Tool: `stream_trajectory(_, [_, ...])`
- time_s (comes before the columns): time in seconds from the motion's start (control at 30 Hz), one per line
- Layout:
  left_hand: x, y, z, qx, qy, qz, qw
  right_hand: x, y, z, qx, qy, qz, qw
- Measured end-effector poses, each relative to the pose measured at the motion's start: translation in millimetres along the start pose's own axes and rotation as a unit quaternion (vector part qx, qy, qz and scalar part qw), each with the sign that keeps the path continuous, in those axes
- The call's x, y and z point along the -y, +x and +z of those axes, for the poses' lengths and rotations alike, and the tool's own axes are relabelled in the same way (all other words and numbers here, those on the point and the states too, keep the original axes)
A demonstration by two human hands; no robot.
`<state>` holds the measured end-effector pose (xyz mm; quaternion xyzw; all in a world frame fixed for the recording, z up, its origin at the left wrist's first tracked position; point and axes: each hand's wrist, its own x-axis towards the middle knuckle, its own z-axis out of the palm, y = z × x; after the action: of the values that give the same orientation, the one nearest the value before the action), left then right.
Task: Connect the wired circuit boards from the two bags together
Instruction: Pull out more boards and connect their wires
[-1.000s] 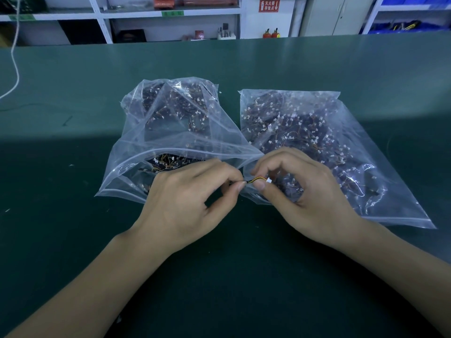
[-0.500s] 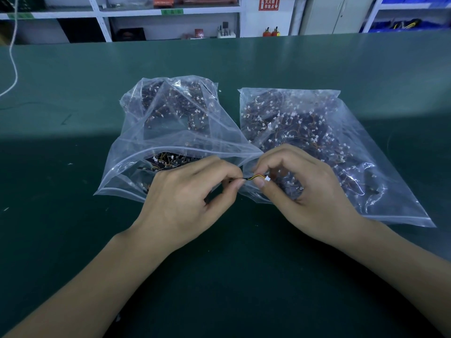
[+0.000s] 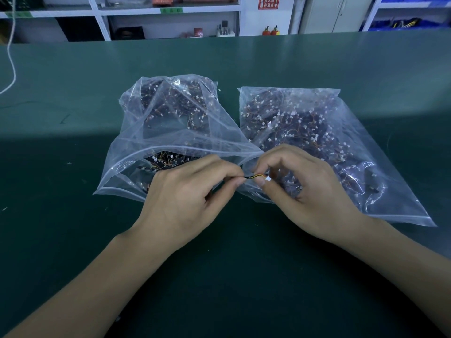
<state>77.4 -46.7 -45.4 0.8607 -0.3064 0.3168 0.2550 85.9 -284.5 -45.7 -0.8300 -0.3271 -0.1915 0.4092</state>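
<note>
Two clear plastic bags full of small dark wired circuit boards lie side by side on the green table: the left bag (image 3: 170, 123) with its mouth open toward me, and the right bag (image 3: 317, 132). In front of them my left hand (image 3: 185, 198) pinches one end of a short yellow-and-black wire (image 3: 256, 177). My right hand (image 3: 310, 191) pinches the same wire close to its white connector (image 3: 267, 178). The board in my left fingers is hidden. Both hands hover just above the bags' near edges.
The green table (image 3: 73, 215) stretches out on all sides. A white cable (image 3: 11, 62) hangs at the far left. Shelving with small items and blue bins stands beyond the table's far edge.
The hands have barely moved. The white connector now sticks out a little further to the right of my right thumb.
</note>
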Motion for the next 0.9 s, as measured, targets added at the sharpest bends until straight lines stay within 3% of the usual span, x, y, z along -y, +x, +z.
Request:
stream_trajectory(0.33, [5.5,-0.7,1.3,-0.052,-0.028,-0.035,0.998,1.8,-0.5,-5.1,0.04,-0.082,0.036,0.995])
stream_trajectory(0.57, [0.8,0.8,2.1,-0.042,-0.054,0.016,0.998,-3.0,0.9,-7.6,-0.042,-0.047,0.036,0.997])
stream_trajectory(0.9, [-1.5,0.6,9.5,-0.063,-0.018,0.046,0.997,-6.2,-2.2,-4.5,-0.071,-0.007,0.008,0.997])
